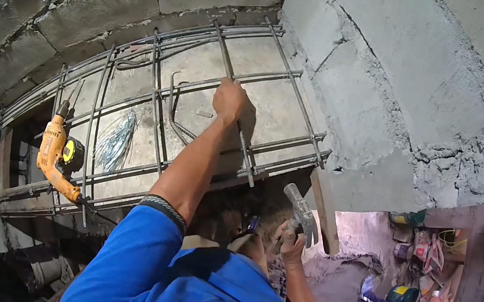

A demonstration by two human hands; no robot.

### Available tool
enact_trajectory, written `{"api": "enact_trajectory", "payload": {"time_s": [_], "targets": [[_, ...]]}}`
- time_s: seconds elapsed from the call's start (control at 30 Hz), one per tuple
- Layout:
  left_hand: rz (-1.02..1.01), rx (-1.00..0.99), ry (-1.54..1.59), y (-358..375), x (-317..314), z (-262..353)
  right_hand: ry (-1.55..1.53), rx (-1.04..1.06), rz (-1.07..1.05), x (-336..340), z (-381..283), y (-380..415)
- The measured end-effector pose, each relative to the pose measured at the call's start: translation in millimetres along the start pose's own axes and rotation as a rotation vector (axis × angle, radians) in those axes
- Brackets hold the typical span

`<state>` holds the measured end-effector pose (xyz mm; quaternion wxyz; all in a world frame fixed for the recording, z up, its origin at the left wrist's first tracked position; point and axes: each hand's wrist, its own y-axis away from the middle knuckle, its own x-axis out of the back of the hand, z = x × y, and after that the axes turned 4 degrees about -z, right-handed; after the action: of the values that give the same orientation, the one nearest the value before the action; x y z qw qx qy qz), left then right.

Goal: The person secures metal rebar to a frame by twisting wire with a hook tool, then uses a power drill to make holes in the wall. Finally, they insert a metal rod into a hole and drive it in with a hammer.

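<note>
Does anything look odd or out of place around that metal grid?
Yes, mainly the yellow power drill: it lies across the left end of the rebar grid, near the front edge, so it looks a little precarious. A bent rod also lies askew among the straighter bars.

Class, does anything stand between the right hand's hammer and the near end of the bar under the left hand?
Nothing visible does: the way from the hammer to the near end of the bar looks open.
</note>
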<state>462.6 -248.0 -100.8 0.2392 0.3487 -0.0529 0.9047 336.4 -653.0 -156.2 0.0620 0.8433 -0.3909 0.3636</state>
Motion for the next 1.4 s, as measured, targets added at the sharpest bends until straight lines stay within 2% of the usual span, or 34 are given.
{"api": "enact_trajectory", "payload": {"time_s": [0.07,0.1,0.2,0.23,0.27,0.33,0.37,0.4,0.43,0.53,0.57,0.6,0.67,0.7,0.73,0.77,0.8,0.83,0.9,0.93,1.0,1.03,1.07,1.1,1.13,1.17,1.27,1.33,1.37,1.4], "targets": [[0.03,0.002,0.001,2,2,1,-0.23,-0.139,0.083,0,-39,-9],[0.046,-0.001,-0.028,1,0,0,-0.127,-0.118,0.107,-19,-16,10],[0.05,-0.009,-0.038,3,3,0,-0.287,-0.133,-0.005,-13,-26,22],[0.052,0.008,-0.047,1,1,-1,-1.083,-0.227,0.096,-51,23,53],[0.07,0.004,-0.052,0,1,1,-1.096,-0.213,0.089,-64,34,55],[0.057,0.036,-0.06,1,1,3,-0.877,-0.325,0.009,-89,55,56],[0.04,0.06,-0.066,0,1,4,-0.301,-0.457,-0.269,-102,91,60],[0.053,0.07,-0.078,-2,-1,2,-1.19,-0.722,-0.076,-107,66,35],[0.061,0.038,-0.095,-4,-4,-2,-1.201,-0.729,-0.092,-98,56,23],[0.089,-0.012,-0.13,-12,-5,1,-0.78,-0.424,-0.208,-83,30,-11],[0.02,-0.027,-0.123,-19,-6,-3,-0.635,-0.334,-0.243,-81,27,-5],[-0.05,-0.033,-0.108,-22,-7,-11,-0.643,-0.348,-0.256,-79,27,8],[-0.06,-0.063,-0.114,-29,-7,-10,-0.461,0.411,0.085,-79,33,14],[-0.06,-0.052,-0.076,-28,-7,-12,-0.475,0.419,0.079,-106,70,36],[-0.06,-0.041,-0.038,-27,-6,-15,-0.368,0.327,0.041,-134,111,67],[-0.049,-0.029,-0.047,-27,-6,-17,-0.259,0.23,-0.002,-174,136,11],[-0.049,-0.032,-0.019,-29,-7,-18,-0.146,0.13,-0.048,-200,169,37],[-0.053,-0.037,0.009,-27,-9,-21,-0.154,0.125,-0.06,-181,132,-6],[-0.068,-0.046,0.0,-29,-6,-19,-0.445,-0.11,-0.296,-117,59,-35],[-0.082,-0.048,0.001,-33,-4,-17,-0.449,-0.104,-0.29,-130,75,-28],[-0.067,-0.022,0.006,-37,-10,-20,-0.08,0.034,-0.386,-163,131,32],[-0.07,-0.026,0.012,-30,-5,-11,-0.351,0.236,0.179,-174,132,48],[-0.073,-0.022,0.015,-28,-4,-12,-0.881,0.048,0.115,-176,129,44],[-0.069,-0.013,0.015,-29,-4,-10,-0.882,0.047,0.106,-150,137,59],[-0.056,-0.023,-0.045,-33,-6,-13,-1.085,0.301,-0.067,-105,49,-10],[-0.047,-0.034,-0.107,-32,-6,-17,-1.092,0.291,-0.073,-106,47,-3],[0.001,-0.107,-0.22,-27,-2,-12,-0.787,0.128,-0.023,-117,53,-3],[0.041,-0.02,-0.17,-18,-2,-9,-0.576,0.013,-0.008,-126,62,0],[0.029,-0.014,-0.187,-10,-3,-12,-0.603,-0.098,-0.232,-118,77,13],[0.035,-0.034,-0.196,-14,0,-3,-0.591,-0.091,-0.226,-115,87,21]]}}
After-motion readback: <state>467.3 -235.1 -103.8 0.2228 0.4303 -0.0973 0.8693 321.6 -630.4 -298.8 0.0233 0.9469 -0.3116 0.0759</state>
